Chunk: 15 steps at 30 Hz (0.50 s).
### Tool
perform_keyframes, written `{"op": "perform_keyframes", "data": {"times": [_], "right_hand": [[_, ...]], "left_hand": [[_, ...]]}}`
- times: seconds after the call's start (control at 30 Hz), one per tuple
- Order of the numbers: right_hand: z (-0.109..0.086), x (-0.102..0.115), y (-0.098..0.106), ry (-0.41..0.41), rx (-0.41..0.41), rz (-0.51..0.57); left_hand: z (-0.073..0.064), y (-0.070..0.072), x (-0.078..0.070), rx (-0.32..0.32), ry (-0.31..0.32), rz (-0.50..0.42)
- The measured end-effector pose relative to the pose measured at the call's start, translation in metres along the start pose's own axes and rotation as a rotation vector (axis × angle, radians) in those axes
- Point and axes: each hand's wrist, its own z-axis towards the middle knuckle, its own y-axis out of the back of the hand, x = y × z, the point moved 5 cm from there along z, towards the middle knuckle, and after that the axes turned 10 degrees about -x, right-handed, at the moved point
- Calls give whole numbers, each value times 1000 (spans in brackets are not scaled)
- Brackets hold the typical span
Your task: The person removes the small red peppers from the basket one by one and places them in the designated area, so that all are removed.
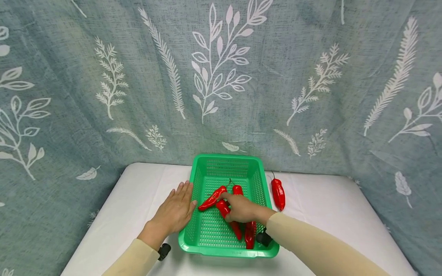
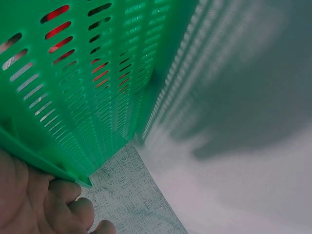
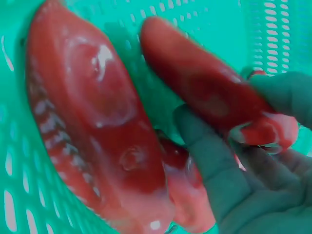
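My right hand (image 1: 243,209) reaches into the green basket (image 1: 229,253) and pinches a red chili pepper (image 1: 235,230) between thumb and fingers. In the right wrist view this pepper (image 3: 195,80) slants through the grip, beside a larger red pepper (image 3: 97,112). Another red pepper (image 1: 211,199) lies to the left inside the basket. Two more red shapes, one above the hand (image 1: 237,190) and one below it (image 1: 250,234), are partly covered by the hand and arm. My left hand (image 1: 177,207) rests with straight fingers along the basket's left rim.
One red pepper (image 1: 278,194) with a thin stem lies outside the basket, to its right, on the white tabletop (image 1: 317,207). A grey-green curtain (image 1: 221,134) with white leaf prints hangs right behind the table. Black wrist cameras sit below both wrists.
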Motion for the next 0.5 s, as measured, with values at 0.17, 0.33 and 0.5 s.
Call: {"op": "perform_keyframes", "data": {"times": [0.17, 0.33, 0.5], "right_hand": [[2, -2, 13, -1, -55, 161], [4, -6, 21, -40, -104, 244], [5, -6, 29, -70, -152, 283]], "left_hand": [[0, 0, 0, 2, -1, -6], [-1, 0, 0, 4, 1, -10], [-1, 0, 0, 0, 2, -13]]}}
